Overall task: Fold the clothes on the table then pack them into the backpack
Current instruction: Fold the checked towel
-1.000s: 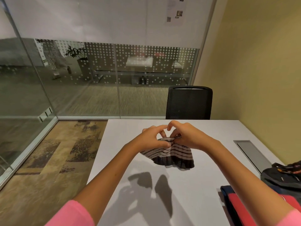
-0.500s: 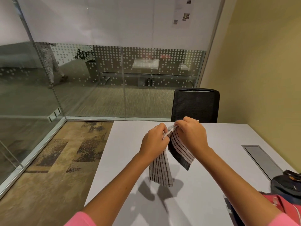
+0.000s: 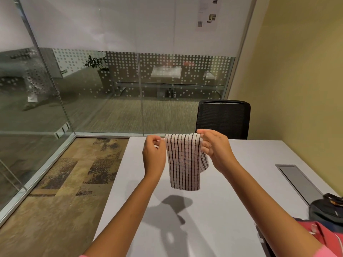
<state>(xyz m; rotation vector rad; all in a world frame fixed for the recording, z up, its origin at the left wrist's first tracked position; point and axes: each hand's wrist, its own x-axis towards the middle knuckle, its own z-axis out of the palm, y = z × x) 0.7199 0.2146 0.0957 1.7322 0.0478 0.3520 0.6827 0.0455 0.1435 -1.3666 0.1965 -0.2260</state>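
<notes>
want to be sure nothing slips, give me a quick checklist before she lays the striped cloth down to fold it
1. Right hand grip on the top corner of the striped cloth: ok, fingers pinch it.
2. Left hand grip on the other top corner: cannot tell, the fingers curl right at the edge but contact is unclear.
3. Cloth off the table: ok, it hangs free with its shadow below.
4. Cloth flat: not ok, a flap bunches behind the right side.
5. Bare table under the cloth: ok.
6. Backpack within sight: ok, at the right edge beside red clothing; whether open, cannot tell.
</notes>
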